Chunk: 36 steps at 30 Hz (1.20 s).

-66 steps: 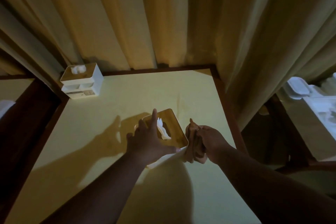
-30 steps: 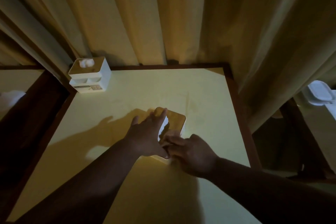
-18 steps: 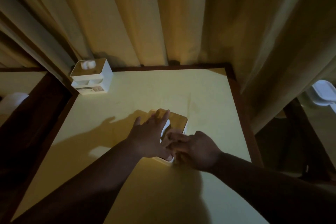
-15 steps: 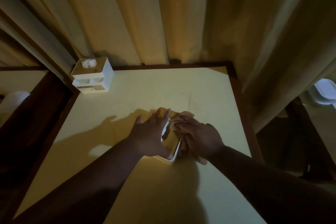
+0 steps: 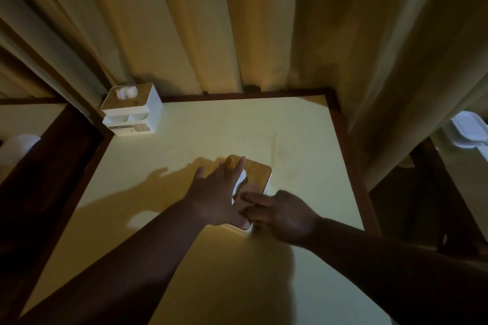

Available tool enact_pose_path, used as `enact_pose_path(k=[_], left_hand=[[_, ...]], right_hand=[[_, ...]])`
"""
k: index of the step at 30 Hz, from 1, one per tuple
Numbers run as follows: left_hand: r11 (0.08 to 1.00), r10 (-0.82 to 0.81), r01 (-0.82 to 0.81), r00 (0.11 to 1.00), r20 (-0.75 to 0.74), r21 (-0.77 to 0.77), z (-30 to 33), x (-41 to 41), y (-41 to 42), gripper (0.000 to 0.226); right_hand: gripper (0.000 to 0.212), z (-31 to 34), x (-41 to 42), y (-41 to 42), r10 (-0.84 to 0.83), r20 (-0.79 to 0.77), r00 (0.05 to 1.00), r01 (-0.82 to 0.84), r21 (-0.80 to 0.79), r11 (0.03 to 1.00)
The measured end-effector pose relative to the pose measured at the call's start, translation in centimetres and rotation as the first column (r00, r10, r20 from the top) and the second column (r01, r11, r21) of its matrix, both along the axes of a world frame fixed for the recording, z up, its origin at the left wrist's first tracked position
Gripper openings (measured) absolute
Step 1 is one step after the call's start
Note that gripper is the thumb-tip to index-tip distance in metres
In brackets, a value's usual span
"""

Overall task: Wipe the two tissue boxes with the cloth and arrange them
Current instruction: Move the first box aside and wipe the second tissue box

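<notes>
Head view: left hand [image 5: 216,192] lies flat, fingers straight, on the near tissue box [image 5: 257,175]. Right hand [image 5: 284,212] presses its lid; whether it grips anything is unclear.

We see the near tissue box [image 5: 257,175] just right of the frame's middle, lying flat and turned at a slant, with a tan wooden-looking lid over a white body and a white tissue poking from its slot. The cloth [image 5: 244,194] shows only as a pale, blurred patch on the lid's lower part; we cannot make out its shape. The far tissue box [image 5: 132,109] stands upright in the upper left, white with a tan top, a tissue tuft on it and a label low on its front.
</notes>
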<state>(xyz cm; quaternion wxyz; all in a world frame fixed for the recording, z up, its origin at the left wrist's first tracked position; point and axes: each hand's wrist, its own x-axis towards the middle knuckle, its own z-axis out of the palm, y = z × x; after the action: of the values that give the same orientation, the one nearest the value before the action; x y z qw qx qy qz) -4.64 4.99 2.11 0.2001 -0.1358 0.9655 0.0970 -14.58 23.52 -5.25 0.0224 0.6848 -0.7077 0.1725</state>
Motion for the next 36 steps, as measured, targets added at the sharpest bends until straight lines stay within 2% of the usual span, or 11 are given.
enact_pose_path(k=[2, 5, 10, 12, 15, 20, 23, 27, 31, 33, 36], left_hand=[[1.000, -0.001, 0.001, 1.000, 0.002, 0.001, 0.0, 0.1, -0.1, 0.145], [1.000, -0.003, 0.003, 1.000, -0.009, 0.003, 0.0, 0.2, -0.1, 0.146], [1.000, -0.023, 0.023, 1.000, 0.005, -0.020, -0.2, 0.0, -0.1, 0.148], [1.000, -0.013, 0.013, 1.000, 0.004, -0.009, -0.2, 0.1, -0.1, 0.146], [1.000, 0.000, 0.000, 1.000, -0.010, 0.001, -0.1, 0.2, -0.2, 0.144], [1.000, 0.000, 0.000, 1.000, 0.004, 0.003, 0.0, 0.2, 0.0, 0.149], [1.000, 0.004, -0.004, 1.000, 0.000, 0.010, 0.1, 0.3, 0.0, 0.145], [1.000, -0.003, 0.003, 1.000, 0.020, 0.009, 0.2, 0.3, -0.1, 0.145], [0.986, 0.097, -0.098, 0.995, 0.017, 0.137, 1.2, -0.1, -0.6, 0.144], [0.962, 0.219, -0.203, 0.973, -0.069, 0.181, 1.3, -0.5, -0.4, 0.140], [0.961, 0.276, -0.271, 0.948, -0.156, 0.055, 0.9, -1.4, 0.9, 0.139]], right_hand=[[0.033, -0.3, -0.7, 0.0, -0.049, -0.052, 0.997, 0.051, 0.027, 0.998], [0.037, 0.0, -1.8, -0.8, -0.336, 0.095, 0.937, 0.341, -0.042, 0.939], [0.033, 0.2, 1.1, -0.3, 0.024, -0.004, 1.000, -0.024, 0.007, 1.000], [0.031, 0.2, 0.0, -0.2, -0.086, -0.051, 0.995, 0.085, -0.018, 0.996], [0.033, 0.6, -1.1, -0.6, -0.353, 0.102, 0.930, 0.363, -0.114, 0.925], [0.030, 0.9, 1.8, 0.3, -0.008, 0.078, 0.997, 0.008, -0.006, 1.000], [0.034, 1.1, -0.2, -0.4, -0.243, 0.194, 0.951, 0.249, -0.009, 0.968], [0.024, 1.8, -0.9, -0.5, -0.356, 0.614, 0.704, 0.508, -0.086, 0.857], [0.013, 2.1, -1.2, 1.8, -0.344, 0.939, -0.027, 0.679, 0.269, 0.683], [0.013, 1.7, -2.0, 3.2, -0.357, 0.924, -0.136, 0.696, 0.346, 0.629], [0.013, 0.9, -2.9, 5.2, -0.398, 0.901, -0.170, 0.703, 0.394, 0.592]])
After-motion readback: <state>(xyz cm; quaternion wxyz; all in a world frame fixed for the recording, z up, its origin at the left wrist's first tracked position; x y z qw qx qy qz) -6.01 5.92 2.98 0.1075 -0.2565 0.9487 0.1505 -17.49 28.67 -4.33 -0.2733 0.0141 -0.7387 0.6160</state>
